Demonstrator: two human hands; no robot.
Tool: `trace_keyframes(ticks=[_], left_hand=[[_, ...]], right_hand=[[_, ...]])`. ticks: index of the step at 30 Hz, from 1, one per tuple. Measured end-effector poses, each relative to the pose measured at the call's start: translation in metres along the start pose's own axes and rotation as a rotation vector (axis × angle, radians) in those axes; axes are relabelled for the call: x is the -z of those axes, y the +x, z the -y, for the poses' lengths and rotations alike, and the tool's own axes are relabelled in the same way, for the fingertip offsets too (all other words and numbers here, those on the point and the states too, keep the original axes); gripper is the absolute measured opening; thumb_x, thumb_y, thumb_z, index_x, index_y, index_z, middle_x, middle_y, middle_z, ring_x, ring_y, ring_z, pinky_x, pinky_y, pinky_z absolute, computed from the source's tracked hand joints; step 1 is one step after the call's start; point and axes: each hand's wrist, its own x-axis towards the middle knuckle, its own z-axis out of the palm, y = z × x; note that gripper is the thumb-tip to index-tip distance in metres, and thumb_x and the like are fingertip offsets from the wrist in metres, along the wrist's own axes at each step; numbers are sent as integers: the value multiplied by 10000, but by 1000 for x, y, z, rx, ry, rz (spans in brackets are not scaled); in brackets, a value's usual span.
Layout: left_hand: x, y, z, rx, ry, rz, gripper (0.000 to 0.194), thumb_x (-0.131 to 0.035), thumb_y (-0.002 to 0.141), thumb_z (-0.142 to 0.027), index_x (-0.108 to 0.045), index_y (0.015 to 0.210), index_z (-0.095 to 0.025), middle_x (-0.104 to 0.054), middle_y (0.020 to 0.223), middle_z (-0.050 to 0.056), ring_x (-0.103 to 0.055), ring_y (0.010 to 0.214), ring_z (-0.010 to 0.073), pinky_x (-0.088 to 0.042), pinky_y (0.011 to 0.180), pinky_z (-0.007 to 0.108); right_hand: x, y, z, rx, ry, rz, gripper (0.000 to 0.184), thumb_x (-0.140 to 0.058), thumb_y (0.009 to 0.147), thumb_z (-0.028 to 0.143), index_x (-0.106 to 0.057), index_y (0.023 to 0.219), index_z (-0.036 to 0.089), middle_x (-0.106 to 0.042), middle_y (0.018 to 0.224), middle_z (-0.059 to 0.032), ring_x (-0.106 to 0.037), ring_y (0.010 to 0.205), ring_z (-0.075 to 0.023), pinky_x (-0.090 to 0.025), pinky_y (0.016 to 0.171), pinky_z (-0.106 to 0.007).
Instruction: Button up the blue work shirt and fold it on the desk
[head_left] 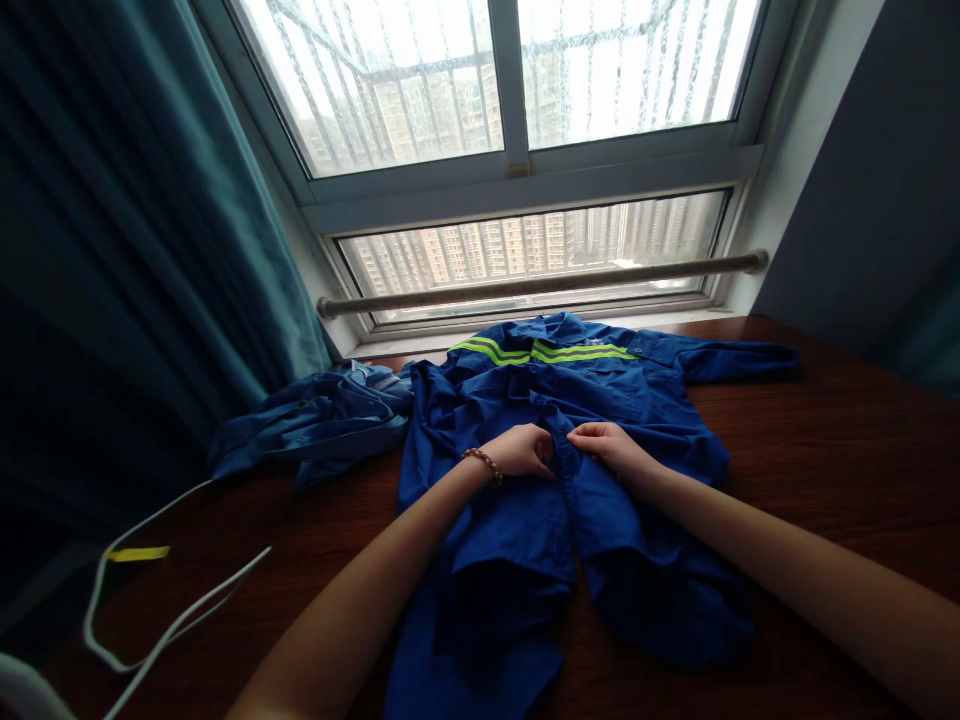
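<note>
A blue work jacket [630,400] with yellow-green reflective stripes lies spread front side up, its collar toward the window. One sleeve stretches out to the right; the other hangs down along the left side. Its front panels part toward the hem, which is nearest me. My left hand [521,450], with a braided bracelet at the wrist, is closed with curled fingers at the left front edge. Pinched at the placket just across from it is my right hand [611,450], thumb and forefinger together on the cloth. Folds partly hide the fingertips of both hands.
The jacket rests on a dark reddish-brown wooden surface [825,470]. A crumpled lighter blue garment [322,420] lies left of it. Farther left, a white cable [169,630] loops near a yellow tag [139,554]. A metal rail [540,289] crosses the window; a teal curtain [172,200] hangs left.
</note>
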Motion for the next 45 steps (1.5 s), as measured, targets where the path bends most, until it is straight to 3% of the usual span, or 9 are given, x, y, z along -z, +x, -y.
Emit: trace_keyframes(ticks=[4, 10, 15, 21, 28, 32, 35, 40, 45], left_hand=[[3, -3, -2, 6, 51, -37, 261, -700, 513, -387, -590, 564, -157, -553, 508, -17, -483, 472, 118, -302, 426, 204], [-9, 0, -5, 23, -255, -43, 207, -621, 621, -328, -598, 674, -129, -571, 538, -5, -507, 487, 121, -347, 449, 199], [-26, -1, -1, -41, -411, -130, 260, -609, 648, -359, -605, 750, -120, -568, 592, 1, -496, 521, 112, -354, 464, 191], [-26, -13, -2, 14, -430, -328, 297, -573, 669, -395, -513, 561, -125, -505, 532, -11, -449, 510, 103, -336, 462, 193], [-26, -18, -7, 97, -264, -454, 350, -535, 690, -439, -528, 534, -126, -497, 497, -5, -440, 480, 104, -284, 436, 194], [-27, -25, -14, 86, -75, -510, 276, -560, 674, -403, -556, 565, -150, -581, 573, 27, -518, 552, 151, -309, 475, 210], [-28, -31, -19, 83, 3, -474, 179, -582, 662, -354, -595, 658, -176, -633, 659, 46, -566, 607, 184, -331, 508, 218], [-31, -35, -20, 47, 46, -424, 269, -653, 593, -359, -618, 820, -219, -659, 756, 31, -599, 672, 215, -347, 521, 217], [-32, -34, -16, 30, 31, -390, 354, -668, 578, -418, -627, 872, -226, -661, 768, 19, -599, 682, 209, -355, 518, 213]], right_hand=[[-2, 1, -4, 98, -137, -24, 301, -619, 643, 418, -587, 706, 126, -550, 583, 11, -456, 504, -91, -339, 492, -212], [-5, -2, -6, 331, -559, -120, 225, -551, 717, 360, -615, 690, 146, -610, 658, -19, -536, 620, -141, -381, 573, -227], [-6, -5, -6, 381, -659, -94, 253, -492, 756, 343, -680, 733, 175, -645, 685, -34, -563, 648, -166, -394, 617, -241], [-11, -7, -7, 216, -343, 175, 291, -584, 671, 407, -681, 754, 146, -617, 614, -3, -553, 626, -176, -405, 574, -243], [-14, -29, 21, -261, 294, 443, 550, -401, 756, 623, -635, 845, 134, -629, 687, -63, -597, 704, -194, -460, 686, -317], [-19, -34, 22, -215, 289, 407, 339, -657, 660, 348, -607, 940, 162, -642, 779, -34, -602, 768, -184, -445, 775, -320], [-22, -33, 19, -197, 205, 356, 312, -675, 579, 188, -619, 882, 142, -644, 747, -26, -599, 712, -174, -456, 725, -290], [-22, -29, 17, -274, 211, 157, 140, -538, 663, 211, -611, 759, 140, -625, 651, -29, -580, 615, -154, -467, 632, -263], [-15, -21, 13, -277, 144, 110, 194, -427, 712, 243, -583, 688, 129, -608, 609, -62, -572, 580, -163, -479, 589, -276]])
